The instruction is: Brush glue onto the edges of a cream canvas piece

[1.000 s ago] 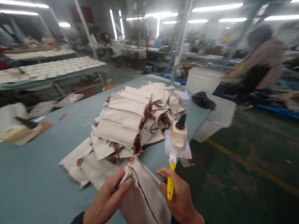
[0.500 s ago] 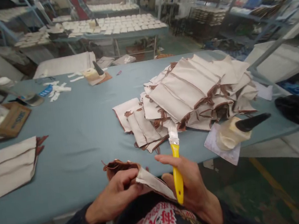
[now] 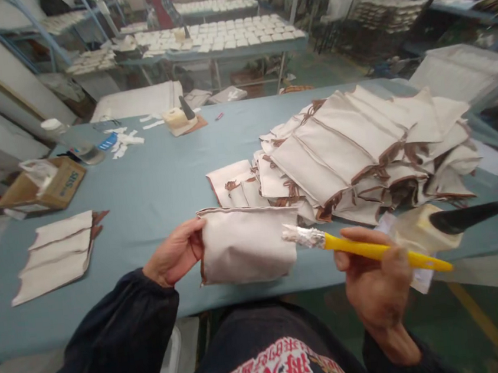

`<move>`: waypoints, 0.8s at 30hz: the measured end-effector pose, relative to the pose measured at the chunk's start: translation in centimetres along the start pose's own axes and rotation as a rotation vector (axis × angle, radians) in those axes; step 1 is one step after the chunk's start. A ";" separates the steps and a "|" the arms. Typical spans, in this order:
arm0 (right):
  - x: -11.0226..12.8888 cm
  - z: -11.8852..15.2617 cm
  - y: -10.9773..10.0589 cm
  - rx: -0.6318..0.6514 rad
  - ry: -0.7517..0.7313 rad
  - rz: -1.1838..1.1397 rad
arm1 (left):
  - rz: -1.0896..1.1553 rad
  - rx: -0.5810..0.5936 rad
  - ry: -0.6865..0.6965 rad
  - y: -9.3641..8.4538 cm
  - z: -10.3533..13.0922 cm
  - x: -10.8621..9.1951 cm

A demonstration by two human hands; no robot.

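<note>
My left hand (image 3: 178, 253) grips the left edge of a cream fabric piece (image 3: 249, 246) with brown edging, held up over the front of the table. Its broad plain side faces me. In my right hand (image 3: 376, 277) is a yellow-handled brush (image 3: 366, 248), held level with its whitish, foil-like head pointing left at the right edge of the piece. Behind the piece lies a large heap of similar cream pieces (image 3: 328, 142) with brown ties. A pale container (image 3: 422, 227) with a black handle sticking out stands to the right, partly behind my right hand.
On the left are a flat cream piece (image 3: 58, 254), a cardboard box (image 3: 59, 185) and a clear bottle (image 3: 68, 140). White strips (image 3: 126, 141) and a second pale container (image 3: 177, 121) sit toward the table's back. Another table (image 3: 235, 50) bears rows of cream pieces.
The cream piece has been raised and turned so its broad side shows. My right hand has moved right, off the piece, and the brush has swung from upright to level. The view has shifted left.
</note>
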State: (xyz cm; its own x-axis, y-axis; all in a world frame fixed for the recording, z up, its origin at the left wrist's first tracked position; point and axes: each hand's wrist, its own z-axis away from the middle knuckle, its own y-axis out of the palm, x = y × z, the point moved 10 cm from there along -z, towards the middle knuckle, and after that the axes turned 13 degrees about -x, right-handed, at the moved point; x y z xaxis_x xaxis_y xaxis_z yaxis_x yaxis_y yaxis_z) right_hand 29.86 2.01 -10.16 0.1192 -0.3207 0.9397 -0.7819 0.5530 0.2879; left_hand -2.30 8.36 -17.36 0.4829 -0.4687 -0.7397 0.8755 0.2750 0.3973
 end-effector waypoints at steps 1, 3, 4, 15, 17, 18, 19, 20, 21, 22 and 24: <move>-0.4 -0.4 -0.1 -0.026 0.066 -0.027 | -0.025 0.008 0.010 0.2 -0.2 -0.2; -1.2 -0.7 0.0 -0.056 0.182 -0.054 | -0.109 0.044 0.035 0.9 0.2 -0.3; -1.6 -0.7 0.1 -0.063 0.228 -0.057 | -0.165 0.066 0.062 1.4 0.7 -0.3; 4.8 0.4 6.4 0.267 -0.058 -0.121 | -0.408 0.290 0.093 7.9 6.4 0.1; 6.0 0.5 7.0 0.331 -0.142 -0.083 | -0.340 0.335 0.034 8.9 7.2 0.6; 6.5 0.5 7.2 0.356 -0.181 -0.053 | -0.316 0.354 0.003 9.2 7.5 0.9; 6.9 0.4 7.3 0.376 -0.213 -0.022 | -0.304 0.368 -0.029 9.4 7.8 1.3; 7.3 0.4 7.4 0.396 -0.241 0.006 | -0.300 0.379 -0.058 9.6 8.0 1.8; 7.6 0.3 7.6 0.421 -0.268 0.033 | -0.307 0.392 -0.082 9.7 8.2 2.2; 7.9 0.4 7.9 0.444 -0.302 0.066 | -0.323 0.404 -0.101 9.8 8.3 2.6; 8.8 0.5 8.3 0.475 -0.412 0.150 | -0.341 0.442 -0.126 10.4 8.7 3.3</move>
State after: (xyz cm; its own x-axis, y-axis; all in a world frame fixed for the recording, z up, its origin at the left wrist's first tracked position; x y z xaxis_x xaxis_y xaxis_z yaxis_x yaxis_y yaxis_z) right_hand 24.05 3.39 0.39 -0.1839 -0.5876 0.7879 -0.9685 0.2451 -0.0433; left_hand 8.51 2.41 -10.94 0.1466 -0.5730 -0.8063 0.8930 -0.2740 0.3571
